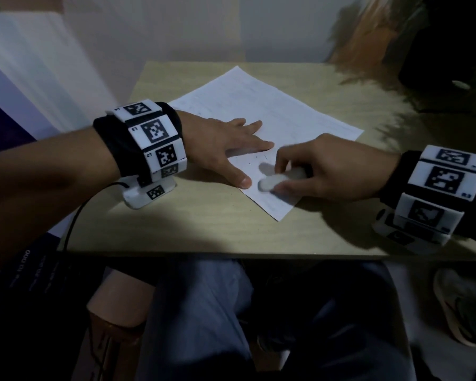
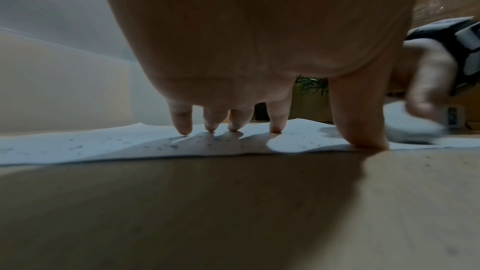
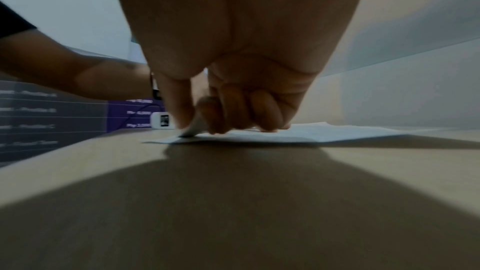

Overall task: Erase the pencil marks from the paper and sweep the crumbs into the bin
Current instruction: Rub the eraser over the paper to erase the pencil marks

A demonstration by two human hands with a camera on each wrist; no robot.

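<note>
A white sheet of paper (image 1: pixel 261 111) lies askew on the wooden table (image 1: pixel 204 215). My left hand (image 1: pixel 231 144) lies spread on the paper's near left part, its straight fingertips (image 2: pixel 183 128) and thumb pressing the sheet down. My right hand (image 1: pixel 308 171) grips a white eraser (image 1: pixel 272 181), whose tip sits on the paper just right of the left thumb. In the right wrist view the eraser (image 3: pixel 194 127) shows pinched between thumb and curled fingers. Small dark crumbs and faint pencil marks (image 2: pixel 171 146) dot the paper near the left fingers. No bin is in view.
A plant (image 1: pixel 390 37) stands at the table's back right corner. A purple printed board (image 3: pixel 78 118) leans at the left, beside the table. My knees (image 1: pixel 231 312) sit under the near edge, a shoe (image 1: pixel 462 306) on the floor at right.
</note>
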